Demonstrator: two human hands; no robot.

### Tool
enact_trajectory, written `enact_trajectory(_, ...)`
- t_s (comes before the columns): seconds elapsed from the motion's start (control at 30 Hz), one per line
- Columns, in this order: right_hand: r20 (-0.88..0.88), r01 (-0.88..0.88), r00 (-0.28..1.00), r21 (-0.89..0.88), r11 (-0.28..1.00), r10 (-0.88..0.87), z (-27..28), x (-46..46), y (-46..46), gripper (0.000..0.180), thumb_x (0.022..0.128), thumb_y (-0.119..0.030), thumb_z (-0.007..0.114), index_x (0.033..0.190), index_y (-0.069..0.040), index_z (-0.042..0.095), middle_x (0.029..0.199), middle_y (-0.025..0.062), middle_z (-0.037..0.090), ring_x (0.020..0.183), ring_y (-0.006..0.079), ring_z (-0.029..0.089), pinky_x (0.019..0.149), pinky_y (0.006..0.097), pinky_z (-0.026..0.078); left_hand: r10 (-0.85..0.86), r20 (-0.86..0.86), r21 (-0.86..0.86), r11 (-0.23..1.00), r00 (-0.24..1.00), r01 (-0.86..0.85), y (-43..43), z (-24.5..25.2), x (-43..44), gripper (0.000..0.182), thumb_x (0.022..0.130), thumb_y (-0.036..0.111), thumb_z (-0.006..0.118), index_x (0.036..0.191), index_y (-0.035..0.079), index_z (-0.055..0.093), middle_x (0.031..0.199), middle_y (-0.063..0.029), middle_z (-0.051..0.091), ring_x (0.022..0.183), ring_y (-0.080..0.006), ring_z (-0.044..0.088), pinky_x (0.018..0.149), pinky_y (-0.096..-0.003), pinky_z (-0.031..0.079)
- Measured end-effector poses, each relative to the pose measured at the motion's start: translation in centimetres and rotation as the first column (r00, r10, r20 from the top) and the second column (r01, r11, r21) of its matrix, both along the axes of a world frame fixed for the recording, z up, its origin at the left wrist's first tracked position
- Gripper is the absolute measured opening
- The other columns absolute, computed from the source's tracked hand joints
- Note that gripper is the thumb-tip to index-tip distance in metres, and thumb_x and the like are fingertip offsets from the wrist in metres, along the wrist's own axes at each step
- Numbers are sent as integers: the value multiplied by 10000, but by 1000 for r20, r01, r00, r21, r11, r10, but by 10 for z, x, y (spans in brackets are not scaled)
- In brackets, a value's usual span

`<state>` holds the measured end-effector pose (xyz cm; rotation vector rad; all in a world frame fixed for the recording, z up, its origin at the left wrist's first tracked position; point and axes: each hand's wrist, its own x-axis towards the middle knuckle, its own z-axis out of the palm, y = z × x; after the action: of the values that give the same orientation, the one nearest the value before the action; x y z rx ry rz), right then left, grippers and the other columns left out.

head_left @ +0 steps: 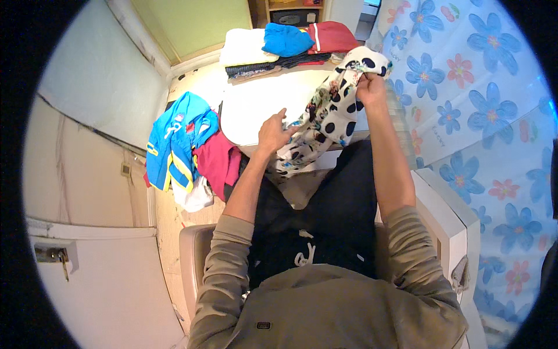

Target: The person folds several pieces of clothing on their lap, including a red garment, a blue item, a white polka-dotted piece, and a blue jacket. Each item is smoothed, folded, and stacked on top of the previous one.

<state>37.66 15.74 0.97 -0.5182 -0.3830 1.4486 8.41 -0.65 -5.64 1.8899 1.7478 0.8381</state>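
A white garment with black spots and coloured printed patches (pixel 335 104) hangs bunched over the near right edge of the white tabletop (pixel 257 100). My right hand (pixel 373 89) grips its upper part, and a fold flops beyond my fingers. My left hand (pixel 275 133) is at the cloth's left side, fingers apart and thumb tip against or just beside the fabric; contact is hard to tell. The garment's lower end hangs down near my knees. Its exact kind is hidden by the folds.
Folded clothes line the table's far side: a white piece (pixel 246 46), a blue one (pixel 287 40), a red one (pixel 335 37), with dark items beneath. Left, a blue jacket (pixel 178 135) lies heaped with a crimson garment (pixel 218 161). A flowered curtain (pixel 462 100) hangs close at right.
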Motion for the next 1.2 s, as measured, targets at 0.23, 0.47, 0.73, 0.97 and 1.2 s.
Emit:
enact_trajectory(0.23,-6,19,1000,-63,998,-19,-23,31,-10,310,1013,-76,400,1240,16,589,1235,191,672,1136,322,657,1036,468,515,-73,-228,5,997,971,76,-20,12,51,784,754,482,848,1331,12,600,1109,-161,648,1072,-332,606,891,-421,516)
enact_trajectory(0.47,-41,192,981,25,981,-191,-26,52,-4,291,1037,-95,418,1266,6,565,1242,166,657,1115,311,656,1035,465,518,58,-392,259,965,918,50,-32,-21,67,695,702,334,885,1260,42,593,1137,-144,573,1062,-327,557,824,-455,471)
enact_trajectory(0.73,-69,99,992,-43,994,-101,-30,48,1,247,1023,-89,446,1214,-18,587,1144,127,682,978,238,682,928,354,557,135,-330,412,911,934,14,-22,-39,70,120,802,136,730,898,63,727,1010,-95,593,955,-298,559,722,-441,435)
enact_trajectory(0.97,994,575,-52,-49,817,97,-49,98,2,250,839,-179,672,1010,-7,735,1004,203,739,965,360,716,807,450,556,438,752,-272,887,493,-373,35,-53,9,408,1032,220,590,1343,-44,595,1144,-189,687,997,-217,620,866,-354,485)
enact_trajectory(1.2,871,10,-447,232,973,-203,-26,24,-13,428,813,-218,666,1225,-105,689,1219,179,698,1133,372,657,921,488,536,239,129,92,963,962,-252,27,27,3,275,1034,273,535,1102,25,632,858,-250,703,853,-446,691,737,-489,509)
